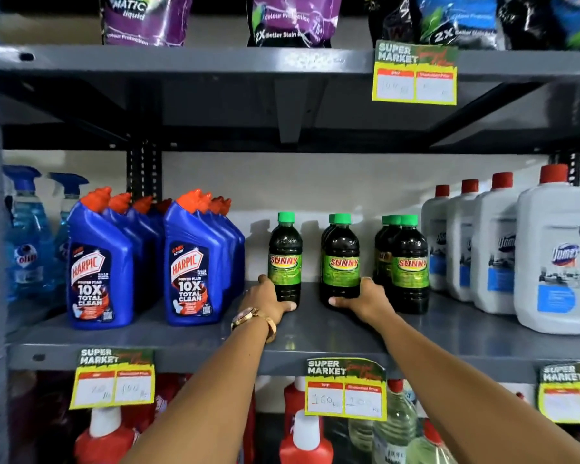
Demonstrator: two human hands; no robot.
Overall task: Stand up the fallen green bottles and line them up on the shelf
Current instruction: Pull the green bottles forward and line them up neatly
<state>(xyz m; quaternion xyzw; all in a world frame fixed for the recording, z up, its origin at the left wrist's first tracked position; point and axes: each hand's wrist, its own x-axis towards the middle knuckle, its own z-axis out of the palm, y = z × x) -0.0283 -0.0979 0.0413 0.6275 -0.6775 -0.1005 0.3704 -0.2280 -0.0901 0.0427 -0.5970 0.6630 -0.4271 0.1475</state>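
Note:
Several dark bottles with green caps and green SUNNY labels stand upright on the grey middle shelf (181,333). The leftmost bottle (284,252) stands alone, and my left hand (268,301) wraps its base from the left. The middle bottle (341,259) has another close behind it, and my right hand (365,301) grips its base from the right. A third group (409,262) stands further right, untouched. No green bottle lies on its side in view.
Blue Harpic bottles (195,262) crowd the shelf left of my left hand, with blue spray bottles (27,236) beyond. White Domex jugs (556,256) line the right. Price tags (345,390) hang off the shelf lip. Detergent pouches (292,21) sit above, red bottles (305,430) below.

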